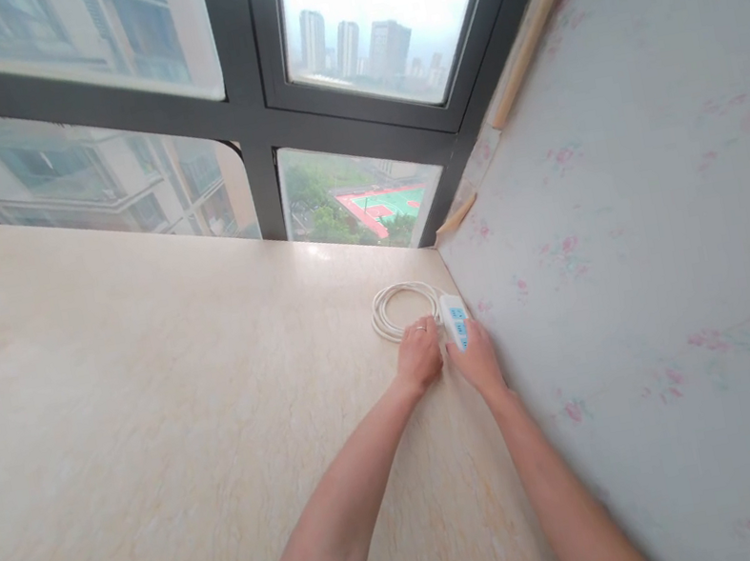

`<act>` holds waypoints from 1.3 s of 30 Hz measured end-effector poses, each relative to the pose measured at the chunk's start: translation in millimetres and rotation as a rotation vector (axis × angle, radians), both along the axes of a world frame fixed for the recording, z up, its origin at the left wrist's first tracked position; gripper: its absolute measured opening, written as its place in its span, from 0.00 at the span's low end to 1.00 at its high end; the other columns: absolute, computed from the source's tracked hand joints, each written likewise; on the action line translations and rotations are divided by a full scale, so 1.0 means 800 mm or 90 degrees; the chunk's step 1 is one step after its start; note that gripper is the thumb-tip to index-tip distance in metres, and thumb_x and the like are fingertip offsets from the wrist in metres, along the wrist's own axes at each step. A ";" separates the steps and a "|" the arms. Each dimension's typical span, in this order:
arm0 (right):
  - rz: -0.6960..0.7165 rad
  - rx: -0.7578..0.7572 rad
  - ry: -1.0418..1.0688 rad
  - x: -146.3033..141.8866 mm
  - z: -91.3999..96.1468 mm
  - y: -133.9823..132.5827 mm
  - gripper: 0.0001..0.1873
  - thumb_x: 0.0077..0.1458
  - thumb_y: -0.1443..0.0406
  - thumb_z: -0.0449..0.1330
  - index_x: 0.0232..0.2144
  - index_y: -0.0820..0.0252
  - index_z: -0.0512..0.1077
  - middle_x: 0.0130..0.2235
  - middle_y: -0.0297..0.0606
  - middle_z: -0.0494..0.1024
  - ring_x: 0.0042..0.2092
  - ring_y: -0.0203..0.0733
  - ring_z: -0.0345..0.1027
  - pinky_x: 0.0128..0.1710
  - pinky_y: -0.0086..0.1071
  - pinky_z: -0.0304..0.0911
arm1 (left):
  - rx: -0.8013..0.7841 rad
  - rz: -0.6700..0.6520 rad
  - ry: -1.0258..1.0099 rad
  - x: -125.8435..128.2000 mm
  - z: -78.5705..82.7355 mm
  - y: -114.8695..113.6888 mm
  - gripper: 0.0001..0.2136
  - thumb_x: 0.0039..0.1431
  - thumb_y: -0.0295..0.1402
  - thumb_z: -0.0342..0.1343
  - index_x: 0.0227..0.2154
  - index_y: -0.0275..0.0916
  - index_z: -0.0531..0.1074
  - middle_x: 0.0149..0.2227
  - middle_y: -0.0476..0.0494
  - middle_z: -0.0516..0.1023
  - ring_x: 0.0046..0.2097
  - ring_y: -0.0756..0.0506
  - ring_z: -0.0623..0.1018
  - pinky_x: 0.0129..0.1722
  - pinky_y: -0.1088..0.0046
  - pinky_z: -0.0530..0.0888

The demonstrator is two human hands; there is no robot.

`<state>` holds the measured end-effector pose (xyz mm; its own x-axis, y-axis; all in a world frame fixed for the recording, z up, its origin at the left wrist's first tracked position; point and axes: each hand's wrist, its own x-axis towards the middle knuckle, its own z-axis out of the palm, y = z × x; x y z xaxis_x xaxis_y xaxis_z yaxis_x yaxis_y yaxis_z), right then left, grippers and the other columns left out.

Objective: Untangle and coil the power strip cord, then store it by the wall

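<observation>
A white power strip [455, 315] with blue socket faces lies on the sill close to the wall. Its near end is in my right hand [477, 357], thumb on the left side and fingers on the right. Just left of the strip, my left hand [421, 352], with a ring on one finger, is closed at the near right side of the coiled white cord [381, 316]. The coil rests in several loops on the sill. My left fingertips are partly hidden, but they appear to grip the cord.
The marbled beige windowsill [151, 407] stretches far to the left. Dark window frames [255, 127] stand behind it. On the right rises a wall with floral wallpaper [662, 220], and a peeling strip [457, 218] hangs near the corner.
</observation>
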<state>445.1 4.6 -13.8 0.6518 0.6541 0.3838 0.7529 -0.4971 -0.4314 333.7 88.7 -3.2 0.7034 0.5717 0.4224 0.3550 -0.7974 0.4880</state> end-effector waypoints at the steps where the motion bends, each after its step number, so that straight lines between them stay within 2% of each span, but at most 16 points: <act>1: 0.002 0.008 0.000 -0.008 -0.005 -0.007 0.31 0.50 0.64 0.54 0.57 0.66 0.63 0.57 0.56 0.67 0.59 0.57 0.59 0.58 0.47 0.56 | -0.005 0.001 -0.002 -0.001 0.001 -0.001 0.20 0.56 0.21 0.46 0.53 0.33 0.62 0.47 0.32 0.74 0.50 0.40 0.74 0.51 0.63 0.70; 3: 0.000 0.020 -0.003 -0.021 -0.012 -0.016 0.31 0.52 0.66 0.51 0.59 0.67 0.61 0.61 0.57 0.63 0.63 0.56 0.54 0.61 0.48 0.53 | -0.009 0.004 -0.005 -0.004 0.003 -0.002 0.19 0.57 0.20 0.45 0.51 0.35 0.64 0.46 0.35 0.75 0.50 0.42 0.75 0.51 0.64 0.70; 5: -0.001 0.034 -0.011 -0.030 -0.016 -0.021 0.31 0.54 0.65 0.49 0.60 0.69 0.61 0.63 0.58 0.60 0.65 0.57 0.51 0.62 0.49 0.51 | 0.004 0.015 -0.010 -0.008 0.004 -0.003 0.19 0.58 0.21 0.45 0.52 0.35 0.64 0.48 0.34 0.74 0.53 0.41 0.73 0.55 0.61 0.67; 8: 0.005 0.059 -0.020 -0.035 -0.018 -0.026 0.30 0.58 0.62 0.47 0.61 0.70 0.61 0.64 0.58 0.60 0.66 0.57 0.50 0.63 0.51 0.50 | 0.038 0.087 -0.004 -0.015 0.004 -0.004 0.20 0.60 0.27 0.47 0.55 0.32 0.63 0.54 0.30 0.71 0.62 0.36 0.65 0.63 0.50 0.56; 11: 0.008 0.072 -0.014 -0.035 -0.018 -0.027 0.30 0.60 0.60 0.48 0.61 0.70 0.61 0.63 0.58 0.61 0.65 0.56 0.51 0.63 0.51 0.50 | 0.047 0.153 0.035 -0.023 0.004 -0.005 0.18 0.60 0.33 0.51 0.51 0.31 0.67 0.52 0.28 0.73 0.62 0.33 0.64 0.63 0.45 0.53; 16: 0.000 0.081 -0.001 -0.035 -0.018 -0.025 0.31 0.60 0.57 0.49 0.60 0.71 0.62 0.63 0.59 0.61 0.65 0.57 0.51 0.62 0.50 0.51 | 0.075 0.086 0.065 -0.029 0.004 -0.007 0.10 0.61 0.31 0.51 0.42 0.33 0.72 0.42 0.34 0.75 0.49 0.38 0.73 0.61 0.53 0.60; 21: -0.009 0.087 0.011 -0.036 -0.017 -0.019 0.31 0.60 0.57 0.50 0.59 0.71 0.63 0.63 0.61 0.60 0.64 0.57 0.53 0.61 0.50 0.53 | 0.080 0.027 0.060 -0.027 0.000 -0.008 0.10 0.61 0.22 0.47 0.40 0.36 0.73 0.40 0.37 0.75 0.47 0.41 0.73 0.58 0.58 0.64; 27: -0.024 0.119 -0.060 -0.047 -0.002 -0.017 0.24 0.61 0.61 0.49 0.56 0.67 0.66 0.63 0.59 0.60 0.65 0.58 0.49 0.61 0.55 0.51 | 0.044 0.036 0.058 -0.014 0.001 -0.012 0.09 0.62 0.23 0.50 0.40 0.37 0.74 0.40 0.37 0.75 0.46 0.40 0.73 0.50 0.60 0.70; 29: 0.012 0.150 -0.104 -0.055 0.006 -0.020 0.21 0.62 0.64 0.47 0.54 0.64 0.68 0.62 0.56 0.62 0.65 0.55 0.51 0.61 0.55 0.50 | 0.028 0.044 0.055 -0.008 0.001 -0.015 0.08 0.62 0.24 0.51 0.40 0.36 0.74 0.39 0.37 0.75 0.46 0.40 0.72 0.49 0.60 0.70; 33: 0.140 0.186 -0.136 -0.072 0.015 -0.026 0.20 0.61 0.70 0.45 0.48 0.60 0.72 0.52 0.49 0.73 0.57 0.47 0.62 0.59 0.48 0.57 | 0.000 0.040 0.041 0.004 0.002 -0.019 0.07 0.63 0.25 0.50 0.38 0.34 0.74 0.39 0.35 0.75 0.45 0.40 0.73 0.47 0.61 0.70; 39: 0.132 0.215 -0.138 -0.072 0.018 -0.026 0.19 0.57 0.73 0.46 0.45 0.62 0.73 0.45 0.48 0.76 0.51 0.46 0.66 0.55 0.45 0.60 | -0.019 0.019 0.012 0.016 0.004 -0.013 0.07 0.63 0.25 0.51 0.36 0.36 0.75 0.37 0.37 0.75 0.46 0.41 0.73 0.50 0.61 0.69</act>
